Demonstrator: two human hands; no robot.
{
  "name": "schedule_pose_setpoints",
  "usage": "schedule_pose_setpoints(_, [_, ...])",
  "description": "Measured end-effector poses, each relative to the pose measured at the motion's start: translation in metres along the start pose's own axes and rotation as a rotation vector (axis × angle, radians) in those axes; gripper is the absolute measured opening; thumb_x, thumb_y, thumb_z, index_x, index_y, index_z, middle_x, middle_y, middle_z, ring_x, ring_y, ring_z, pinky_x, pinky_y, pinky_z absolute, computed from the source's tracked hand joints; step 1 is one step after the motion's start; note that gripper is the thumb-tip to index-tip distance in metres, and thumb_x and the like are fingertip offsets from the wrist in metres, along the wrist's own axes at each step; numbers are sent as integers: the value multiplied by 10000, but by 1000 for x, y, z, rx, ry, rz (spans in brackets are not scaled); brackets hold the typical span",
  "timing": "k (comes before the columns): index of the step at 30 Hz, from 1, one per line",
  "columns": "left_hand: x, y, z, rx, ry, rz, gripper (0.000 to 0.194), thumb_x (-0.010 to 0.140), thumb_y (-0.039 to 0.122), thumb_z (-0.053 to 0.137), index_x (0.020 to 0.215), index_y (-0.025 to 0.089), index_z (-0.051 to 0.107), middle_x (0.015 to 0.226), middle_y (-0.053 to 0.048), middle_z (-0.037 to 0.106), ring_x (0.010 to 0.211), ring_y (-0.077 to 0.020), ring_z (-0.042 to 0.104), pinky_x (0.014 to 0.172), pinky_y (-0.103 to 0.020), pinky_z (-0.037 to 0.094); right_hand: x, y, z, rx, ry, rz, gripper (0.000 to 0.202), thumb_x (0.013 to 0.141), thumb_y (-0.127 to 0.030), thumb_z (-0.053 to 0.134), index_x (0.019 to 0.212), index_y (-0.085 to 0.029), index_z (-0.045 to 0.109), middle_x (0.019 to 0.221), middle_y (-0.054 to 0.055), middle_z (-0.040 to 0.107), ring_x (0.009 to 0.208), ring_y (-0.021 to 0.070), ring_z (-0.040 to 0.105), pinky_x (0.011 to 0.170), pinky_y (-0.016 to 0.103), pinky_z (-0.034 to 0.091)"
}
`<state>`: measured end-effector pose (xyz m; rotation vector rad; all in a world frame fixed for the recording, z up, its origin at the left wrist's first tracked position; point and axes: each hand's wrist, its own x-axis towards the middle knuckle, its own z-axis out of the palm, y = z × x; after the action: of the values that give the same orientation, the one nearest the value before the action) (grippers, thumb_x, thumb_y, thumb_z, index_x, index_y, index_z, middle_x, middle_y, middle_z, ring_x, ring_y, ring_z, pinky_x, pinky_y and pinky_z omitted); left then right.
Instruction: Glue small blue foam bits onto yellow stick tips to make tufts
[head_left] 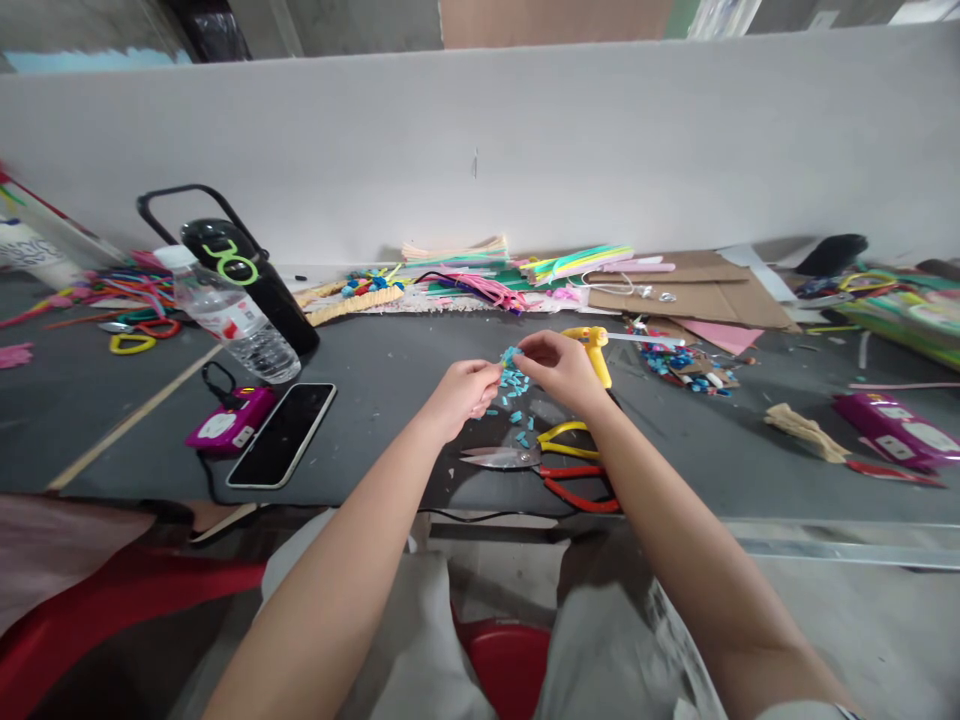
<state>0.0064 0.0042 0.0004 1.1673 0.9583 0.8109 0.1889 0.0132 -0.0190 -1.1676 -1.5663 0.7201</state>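
Between my fingertips is a small fuzzy light-blue piece (511,356), like a bit of pipe cleaner, with a yellowish part on its left side. My left hand (466,395) pinches it from the left, fingers curled. From the right, my right hand (561,370) closes its thumb and fingers on the blue end. Short cut light-blue pieces (514,386) lie scattered on the dark table below. Scissors (504,458) with yellow and red handles lie nearer to me, partly behind my right forearm. A yellow glue gun (594,352) with a white stick sits just beyond my right hand.
At left stand a clear water bottle (244,325) and a black flask (259,290), beside a phone (283,437) and a purple box (231,420). Pipe cleaner bundles (581,265) and cardboard (690,290) line the back partition. Another purple box (896,430) is at right.
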Motion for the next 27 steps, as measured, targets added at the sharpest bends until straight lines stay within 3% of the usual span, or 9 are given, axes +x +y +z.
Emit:
schedule_pose_setpoints(12, [-1, 3, -1, -18, 22, 9, 302, 872, 238, 600, 617, 180, 450, 499, 66, 328, 368, -31, 243, 385, -214, 150, 1, -7, -6, 97, -41, 31, 210, 803, -323, 672, 954, -185, 719, 933, 62, 757, 885, 216, 702, 803, 355, 568])
schedule_pose_setpoints(20, [-2, 7, -2, -95, 6, -32, 347, 901, 283, 605, 620, 179, 430, 502, 70, 330, 365, -30, 257, 389, -202, 157, -1, -4, -3, 99, -107, -15, 382, 759, -324, 757, 1106, -180, 686, 1034, 87, 744, 930, 215, 700, 835, 377, 583])
schedule_pose_setpoints(27, [-4, 11, -1, -111, 3, -50, 341, 917, 246, 574, 624, 180, 411, 510, 65, 325, 375, -33, 249, 396, -202, 153, 0, -2, -5, 84, -109, -32, 372, 806, -370, 739, 1126, -184, 701, 1045, 92, 745, 930, 221, 700, 828, 378, 581])
